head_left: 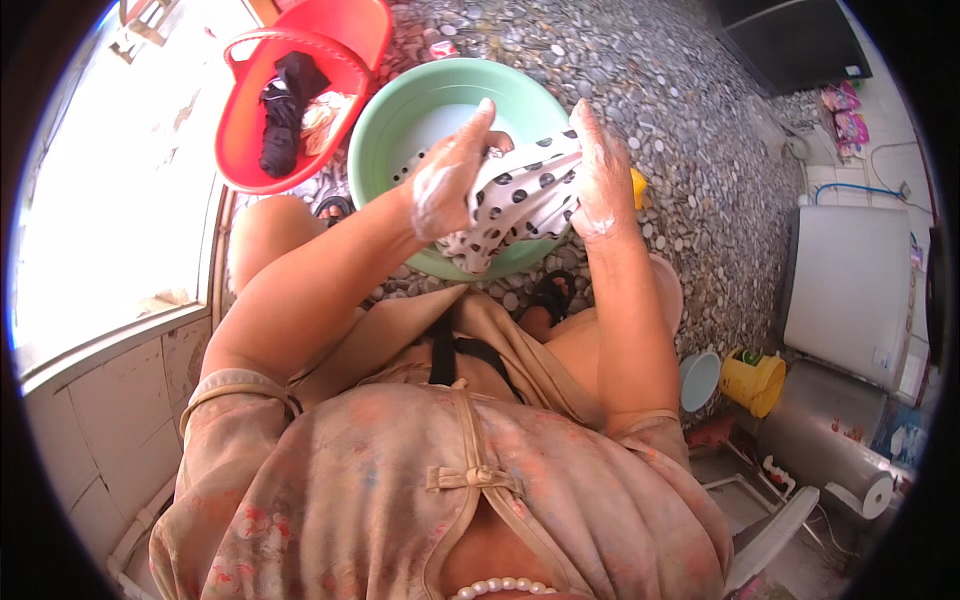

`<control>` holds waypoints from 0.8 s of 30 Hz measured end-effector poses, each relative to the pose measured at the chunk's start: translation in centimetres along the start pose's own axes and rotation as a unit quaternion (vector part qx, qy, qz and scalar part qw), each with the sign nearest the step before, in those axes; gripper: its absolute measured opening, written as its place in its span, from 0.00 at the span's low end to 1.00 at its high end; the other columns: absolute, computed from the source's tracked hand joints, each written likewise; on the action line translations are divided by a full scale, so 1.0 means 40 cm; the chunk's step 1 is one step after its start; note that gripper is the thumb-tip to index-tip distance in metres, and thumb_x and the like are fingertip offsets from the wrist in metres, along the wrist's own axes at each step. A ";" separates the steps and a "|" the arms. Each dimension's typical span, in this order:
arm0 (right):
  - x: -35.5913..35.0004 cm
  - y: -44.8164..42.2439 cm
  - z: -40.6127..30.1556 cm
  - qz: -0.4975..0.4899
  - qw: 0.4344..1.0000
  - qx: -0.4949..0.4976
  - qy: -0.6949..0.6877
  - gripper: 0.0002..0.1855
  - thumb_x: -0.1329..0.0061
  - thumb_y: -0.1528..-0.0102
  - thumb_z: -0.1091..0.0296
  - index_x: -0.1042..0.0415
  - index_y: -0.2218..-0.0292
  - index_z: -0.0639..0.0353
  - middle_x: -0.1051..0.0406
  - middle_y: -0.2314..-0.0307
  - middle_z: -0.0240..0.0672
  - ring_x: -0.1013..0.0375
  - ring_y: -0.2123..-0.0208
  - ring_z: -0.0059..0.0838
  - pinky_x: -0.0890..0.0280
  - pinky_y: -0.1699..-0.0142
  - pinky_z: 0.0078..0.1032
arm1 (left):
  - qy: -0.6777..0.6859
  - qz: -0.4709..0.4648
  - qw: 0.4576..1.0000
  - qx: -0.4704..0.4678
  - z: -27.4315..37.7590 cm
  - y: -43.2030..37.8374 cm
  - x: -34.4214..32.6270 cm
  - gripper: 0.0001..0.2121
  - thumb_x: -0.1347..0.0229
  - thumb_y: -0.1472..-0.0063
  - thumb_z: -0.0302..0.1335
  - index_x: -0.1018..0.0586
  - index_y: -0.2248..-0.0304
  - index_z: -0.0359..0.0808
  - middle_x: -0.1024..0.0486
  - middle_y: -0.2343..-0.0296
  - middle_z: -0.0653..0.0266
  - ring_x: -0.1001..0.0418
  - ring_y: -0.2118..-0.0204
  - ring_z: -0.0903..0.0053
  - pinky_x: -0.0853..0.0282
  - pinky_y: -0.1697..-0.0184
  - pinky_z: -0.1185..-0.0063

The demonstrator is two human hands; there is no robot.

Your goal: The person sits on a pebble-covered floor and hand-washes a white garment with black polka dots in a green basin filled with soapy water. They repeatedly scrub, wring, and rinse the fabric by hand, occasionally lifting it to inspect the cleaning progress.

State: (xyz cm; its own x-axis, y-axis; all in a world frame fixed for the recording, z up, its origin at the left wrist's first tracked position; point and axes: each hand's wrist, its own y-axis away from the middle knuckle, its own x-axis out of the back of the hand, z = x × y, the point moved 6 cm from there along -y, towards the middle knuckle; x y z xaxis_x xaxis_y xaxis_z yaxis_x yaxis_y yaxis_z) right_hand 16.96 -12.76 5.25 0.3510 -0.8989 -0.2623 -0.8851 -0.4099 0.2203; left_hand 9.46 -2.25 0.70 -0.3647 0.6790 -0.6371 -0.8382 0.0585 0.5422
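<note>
A white cloth with black polka dots [517,196] is stretched between my two hands above a green plastic basin [367,161]. My left hand [450,176] grips the cloth's left side, with white suds on the wrist and the thumb pointing up. On the other side, my right hand [602,176] holds the right edge, also with suds at its wrist. The lower end of the cloth hangs over the basin's near rim. Whitish water [446,124] lies in the basin, and a small dotted bit of fabric [405,166] shows at its left. My fingers are partly hidden behind the cloth.
A red plastic basket [236,154] with dark clothing [283,127] and pale fabric [326,120] stands left of the basin. A yellow object [638,187] sits beside my right wrist. Farther right are a pale blue basin [699,381], a yellow bucket [752,381] and a white appliance [847,289].
</note>
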 end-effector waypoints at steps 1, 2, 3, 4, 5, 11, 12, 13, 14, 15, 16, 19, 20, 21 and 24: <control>0.008 0.007 -0.001 -0.021 0.999 -0.021 -0.022 0.21 0.61 0.39 0.56 0.30 0.59 0.68 0.28 0.68 0.36 0.28 0.70 0.23 0.32 0.65 0.21 | -0.021 0.001 1.000 0.007 0.006 -0.004 0.009 0.25 0.58 0.39 0.54 0.29 0.72 0.37 0.29 0.78 0.67 0.31 0.78 0.84 0.31 0.75 0.82; 0.014 0.015 -0.005 -0.027 0.997 -0.040 -0.055 0.22 0.61 0.39 0.54 0.32 0.58 0.68 0.28 0.68 0.37 0.27 0.69 0.24 0.31 0.64 0.22 | -0.074 -0.058 0.995 -0.021 0.014 -0.013 0.002 0.26 0.58 0.39 0.54 0.27 0.73 0.36 0.30 0.81 0.69 0.32 0.80 0.86 0.33 0.77 0.86; 0.013 0.021 -0.006 -0.035 0.994 -0.058 -0.088 0.23 0.60 0.39 0.53 0.33 0.56 0.67 0.28 0.67 0.38 0.27 0.69 0.26 0.31 0.63 0.23 | -0.105 -0.066 0.992 -0.021 0.020 -0.006 0.001 0.27 0.57 0.39 0.54 0.27 0.73 0.35 0.29 0.81 0.69 0.32 0.80 0.87 0.34 0.78 0.86; 0.023 0.020 0.007 -0.031 0.990 -0.083 -0.111 0.23 0.60 0.39 0.52 0.33 0.55 0.66 0.28 0.66 0.38 0.27 0.68 0.27 0.31 0.62 0.24 | -0.135 -0.073 0.988 -0.021 0.031 0.005 -0.004 0.27 0.57 0.39 0.55 0.26 0.72 0.35 0.29 0.81 0.69 0.33 0.80 0.87 0.35 0.78 0.86; 0.035 0.017 0.027 -0.028 0.985 -0.108 -0.133 0.23 0.60 0.40 0.52 0.34 0.55 0.65 0.28 0.66 0.38 0.26 0.67 0.28 0.30 0.61 0.25 | -0.165 -0.081 0.983 -0.021 0.038 0.012 -0.007 0.27 0.57 0.39 0.55 0.25 0.72 0.34 0.29 0.81 0.69 0.33 0.80 0.88 0.36 0.79 0.86; 0.032 0.026 0.020 -0.073 0.964 -0.132 -0.217 0.24 0.60 0.41 0.49 0.34 0.55 0.61 0.29 0.63 0.38 0.27 0.63 0.30 0.30 0.56 0.30 | -0.386 -0.219 0.891 -0.094 0.035 0.038 -0.039 0.16 0.40 0.48 0.24 0.25 0.60 0.29 0.24 0.71 0.70 0.28 0.67 0.86 0.32 0.59 0.84; 0.039 0.026 0.018 -0.069 0.966 -0.129 -0.212 0.24 0.60 0.41 0.48 0.34 0.55 0.61 0.29 0.63 0.38 0.27 0.63 0.30 0.30 0.56 0.30 | -0.379 -0.231 0.886 -0.131 0.029 0.028 -0.040 0.16 0.41 0.47 0.25 0.26 0.58 0.29 0.24 0.70 0.69 0.28 0.67 0.85 0.32 0.59 0.84; 0.049 0.026 0.015 -0.064 0.968 -0.125 -0.207 0.25 0.60 0.41 0.48 0.34 0.55 0.62 0.29 0.63 0.38 0.27 0.63 0.30 0.30 0.56 0.30 | -0.372 -0.244 0.879 -0.169 0.026 0.021 -0.041 0.17 0.42 0.45 0.25 0.28 0.56 0.29 0.24 0.68 0.69 0.28 0.67 0.85 0.32 0.59 0.84; 0.059 0.021 0.014 -0.081 0.963 -0.140 -0.217 0.26 0.59 0.41 0.47 0.34 0.55 0.64 0.28 0.63 0.39 0.27 0.62 0.32 0.30 0.56 0.31 | -0.365 -0.229 0.891 -0.144 0.021 0.010 -0.018 0.18 0.43 0.44 0.25 0.29 0.55 0.29 0.24 0.67 0.68 0.28 0.67 0.85 0.32 0.59 0.84; 0.067 0.022 0.007 -0.083 0.961 -0.145 -0.219 0.27 0.59 0.42 0.46 0.34 0.55 0.64 0.28 0.62 0.40 0.27 0.62 0.32 0.30 0.56 0.31 | -0.358 -0.215 0.901 -0.118 0.036 0.018 -0.017 0.18 0.44 0.43 0.26 0.30 0.54 0.29 0.25 0.66 0.68 0.28 0.66 0.85 0.32 0.59 0.83; 0.071 0.025 -0.002 -0.085 0.960 -0.150 -0.221 0.27 0.59 0.42 0.46 0.34 0.55 0.65 0.28 0.62 0.41 0.27 0.62 0.33 0.30 0.56 0.32 | -0.351 -0.200 0.910 -0.092 0.042 0.020 -0.014 0.18 0.46 0.42 0.27 0.32 0.53 0.29 0.25 0.66 0.68 0.28 0.66 0.85 0.32 0.59 0.83; 0.094 0.026 -0.008 -0.038 0.970 -0.146 -0.190 0.28 0.58 0.43 0.46 0.34 0.55 0.66 0.29 0.60 0.43 0.27 0.61 0.34 0.31 0.55 0.33 | -0.259 -0.183 0.936 -0.152 0.055 0.014 -0.019 0.16 0.49 0.38 0.30 0.31 0.54 0.29 0.25 0.65 0.67 0.28 0.66 0.85 0.31 0.59 0.82; 0.103 0.023 -0.001 -0.023 0.972 -0.145 -0.185 0.28 0.57 0.43 0.46 0.34 0.55 0.65 0.29 0.61 0.43 0.27 0.61 0.34 0.31 0.55 0.33 | -0.159 -0.175 0.966 -0.108 0.040 0.017 -0.017 0.14 0.51 0.37 0.32 0.29 0.56 0.30 0.24 0.65 0.66 0.26 0.67 0.84 0.30 0.60 0.82; 0.106 0.020 0.005 -0.010 0.973 -0.144 -0.180 0.28 0.57 0.43 0.46 0.34 0.55 0.65 0.29 0.61 0.42 0.27 0.61 0.33 0.31 0.55 0.33 | -0.113 -0.183 0.971 -0.102 0.036 0.014 -0.021 0.14 0.51 0.37 0.32 0.29 0.57 0.31 0.24 0.65 0.65 0.26 0.67 0.83 0.30 0.61 0.82; 0.097 0.026 0.002 -0.014 0.968 -0.147 -0.203 0.27 0.56 0.43 0.47 0.33 0.55 0.65 0.29 0.61 0.42 0.27 0.61 0.33 0.31 0.55 0.32 | -0.003 -0.194 0.978 -0.077 0.028 0.016 -0.042 0.13 0.51 0.37 0.33 0.28 0.58 0.33 0.24 0.65 0.63 0.24 0.66 0.81 0.27 0.62 0.80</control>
State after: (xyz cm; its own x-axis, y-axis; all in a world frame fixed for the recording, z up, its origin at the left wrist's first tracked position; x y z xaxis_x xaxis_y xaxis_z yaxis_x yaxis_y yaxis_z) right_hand 17.39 -16.66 4.38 0.1718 -0.7770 -0.6056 -0.7307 -0.5128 0.4507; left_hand 10.01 -2.51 2.73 -0.0051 0.6328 -0.7743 -0.9645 0.2014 0.1710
